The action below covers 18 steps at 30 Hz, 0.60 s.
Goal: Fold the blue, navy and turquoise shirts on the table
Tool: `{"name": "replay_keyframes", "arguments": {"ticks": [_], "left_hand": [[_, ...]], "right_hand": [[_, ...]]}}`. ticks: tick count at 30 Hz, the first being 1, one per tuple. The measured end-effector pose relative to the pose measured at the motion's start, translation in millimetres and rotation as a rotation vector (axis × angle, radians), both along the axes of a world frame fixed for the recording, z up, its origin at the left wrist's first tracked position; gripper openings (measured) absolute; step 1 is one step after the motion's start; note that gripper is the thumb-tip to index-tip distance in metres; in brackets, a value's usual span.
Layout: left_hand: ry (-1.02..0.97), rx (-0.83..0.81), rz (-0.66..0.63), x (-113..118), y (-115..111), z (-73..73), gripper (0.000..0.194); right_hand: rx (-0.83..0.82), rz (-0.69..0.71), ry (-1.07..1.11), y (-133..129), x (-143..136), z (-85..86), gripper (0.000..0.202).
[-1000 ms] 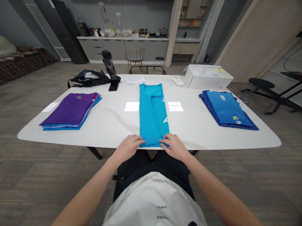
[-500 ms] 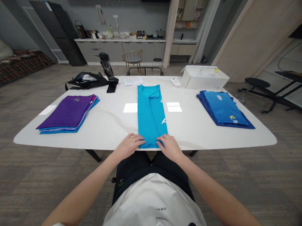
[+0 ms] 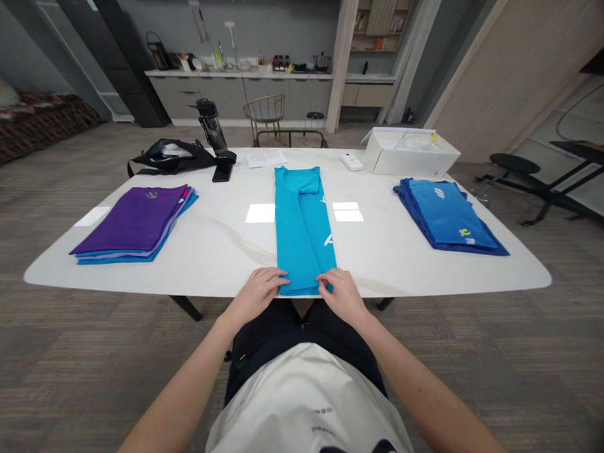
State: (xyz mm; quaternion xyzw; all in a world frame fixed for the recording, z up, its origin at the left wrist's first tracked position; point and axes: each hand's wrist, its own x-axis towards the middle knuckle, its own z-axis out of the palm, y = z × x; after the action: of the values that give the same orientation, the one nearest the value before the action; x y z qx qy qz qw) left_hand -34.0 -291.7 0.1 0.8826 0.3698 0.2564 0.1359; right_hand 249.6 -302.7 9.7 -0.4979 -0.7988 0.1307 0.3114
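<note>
A turquoise shirt point(image 3: 304, 233), folded into a long narrow strip, lies on the white table point(image 3: 220, 263) with its near end by the front edge. My left hand point(image 3: 262, 290) holds the near left corner of the shirt, fingers closed on it. At the near right corner, my right hand point(image 3: 340, 293) pinches the cloth between thumb and fingers. White print shows along the shirt's right side. A stack of folded shirts with a purple one point(image 3: 135, 219) on top lies at the left. Folded blue shirts point(image 3: 447, 216) are stacked at the right.
Along the table's back stand a black bag point(image 3: 177, 157), a dark bottle point(image 3: 212, 129) and an open white box point(image 3: 408, 158). A phone point(image 3: 222, 171), a paper sheet point(image 3: 265, 159) and a small white device point(image 3: 351, 162) lie between them.
The view has shifted slightly. My right hand has moved a little to the right at the shirt's near corner, and the near end looks slightly straighter. My left hand has barely moved.
</note>
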Motion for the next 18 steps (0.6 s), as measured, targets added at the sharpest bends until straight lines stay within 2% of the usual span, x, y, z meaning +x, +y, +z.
{"name": "replay_keyframes", "arguments": {"ticks": [5,13,18], "left_hand": [[0.084,0.048,-0.025,-2.9,-0.6,4.5,0.033],[0.150,0.091,-0.075,0.7,2.9,3.3,0.036],[0.086,0.090,-0.046,2.8,-6.5,15.4,0.040]], "right_hand": [[0.024,-0.025,0.025,3.5,6.0,3.2,0.017],[-0.069,0.039,-0.095,-0.1,12.3,-6.8,0.021],[-0.093,0.065,-0.127,-1.2,14.6,-4.7,0.025]]}}
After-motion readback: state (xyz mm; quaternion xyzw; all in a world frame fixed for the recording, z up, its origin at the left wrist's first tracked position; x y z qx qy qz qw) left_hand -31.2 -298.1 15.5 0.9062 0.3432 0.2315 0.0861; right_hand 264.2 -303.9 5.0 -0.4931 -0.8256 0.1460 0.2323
